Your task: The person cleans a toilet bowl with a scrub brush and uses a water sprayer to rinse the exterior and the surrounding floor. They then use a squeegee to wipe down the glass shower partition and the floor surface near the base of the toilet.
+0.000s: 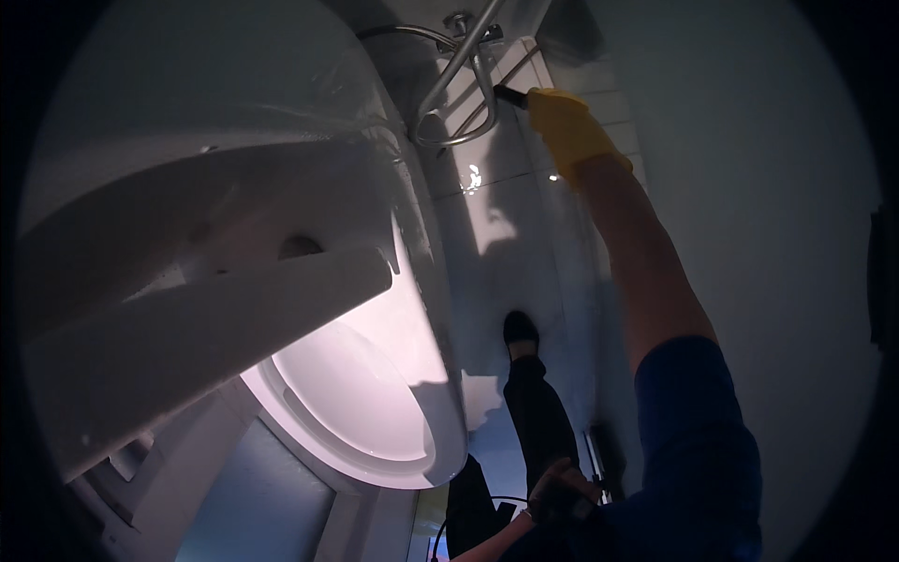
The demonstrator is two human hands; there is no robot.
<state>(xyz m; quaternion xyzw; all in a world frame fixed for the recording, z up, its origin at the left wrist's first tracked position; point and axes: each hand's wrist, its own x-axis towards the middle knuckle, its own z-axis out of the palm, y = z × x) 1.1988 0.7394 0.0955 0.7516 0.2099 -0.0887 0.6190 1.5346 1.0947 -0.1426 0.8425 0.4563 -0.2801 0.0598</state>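
Note:
My right hand (572, 130), in a yellow rubber glove, is stretched out over the tiled floor. It grips a black handle (510, 96), whose far end lies by a looped metal shower hose (456, 137). What the handle belongs to is unclear. Low in the view, near my waist, is my left hand (562, 485), bare and in shadow; its fingers are bent, and a dark object lies at it, too dim to make out. A white oval washbasin (358, 400) is brightly lit to the left of my legs.
A large white curved fixture (211, 175) fills the left side. Metal wall fittings (460, 31) stand at the top, above glossy floor tiles (506, 211). A pale wall (758, 175) runs along the right. My black shoe (520, 330) rests on the tiles.

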